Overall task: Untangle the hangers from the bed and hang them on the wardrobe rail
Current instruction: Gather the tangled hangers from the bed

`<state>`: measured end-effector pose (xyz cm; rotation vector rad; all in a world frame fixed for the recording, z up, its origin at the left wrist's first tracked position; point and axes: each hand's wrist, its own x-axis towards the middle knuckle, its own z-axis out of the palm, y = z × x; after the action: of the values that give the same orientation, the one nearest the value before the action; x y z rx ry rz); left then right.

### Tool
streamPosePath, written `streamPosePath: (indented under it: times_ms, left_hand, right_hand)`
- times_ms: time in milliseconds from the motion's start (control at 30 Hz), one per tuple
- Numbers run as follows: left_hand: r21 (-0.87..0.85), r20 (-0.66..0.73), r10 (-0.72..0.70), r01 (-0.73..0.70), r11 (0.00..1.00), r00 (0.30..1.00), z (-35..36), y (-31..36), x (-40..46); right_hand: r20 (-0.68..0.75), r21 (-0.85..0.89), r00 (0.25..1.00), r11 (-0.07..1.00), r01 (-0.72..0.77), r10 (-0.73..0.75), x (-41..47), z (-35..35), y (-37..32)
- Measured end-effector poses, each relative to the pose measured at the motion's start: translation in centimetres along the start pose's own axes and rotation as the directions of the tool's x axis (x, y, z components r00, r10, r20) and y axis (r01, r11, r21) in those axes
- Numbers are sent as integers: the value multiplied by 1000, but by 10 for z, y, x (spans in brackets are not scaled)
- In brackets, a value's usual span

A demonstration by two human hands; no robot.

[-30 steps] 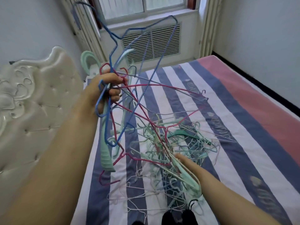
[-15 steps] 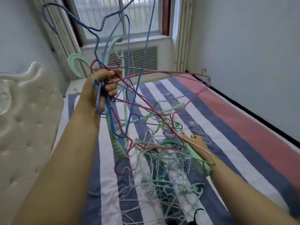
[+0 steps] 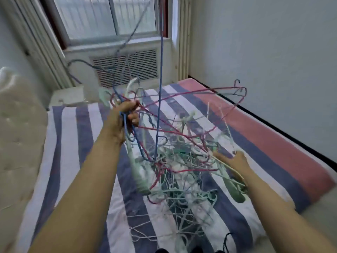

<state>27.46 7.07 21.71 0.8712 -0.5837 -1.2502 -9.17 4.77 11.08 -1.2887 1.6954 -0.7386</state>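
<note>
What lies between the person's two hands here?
In the head view, tangled hangers fill the stretch between the left hand and right hand, over the striped bed.

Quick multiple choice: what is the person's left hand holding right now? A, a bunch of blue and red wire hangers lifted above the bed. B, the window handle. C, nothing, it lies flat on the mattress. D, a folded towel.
A: the left hand grips several blue and red hangers, raised over the striped bed.
</note>
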Motion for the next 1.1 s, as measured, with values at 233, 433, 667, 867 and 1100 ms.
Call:
streamPosePath:
  times_ms: [233,433,667,867,1100]
  left_hand:
    - [-186,-254,-344,303,935,904,-53,-115,-55]
    - [-214,-298,-279,221,951,913,-38,-128,-107]
    - [-179,87,-3,19,984,996,37,-76,-165]
    - [-185,189,40,-5,983,981,59,-64,-205]
    - [-106,-38,-68,64,992,997,82,-104,-233]
  right_hand:
    - [166,-453,902,843,-289,398,39,48,191]
    - [102,-328,975,932,-153,196,-24,19,167]
    - [-163,8,980,993,115,-112,-57,-30,142]
    - [-20,253,972,939,231,-234,-90,-60,117]
    - [317,-6,942,993,-117,112,-106,-69,188]
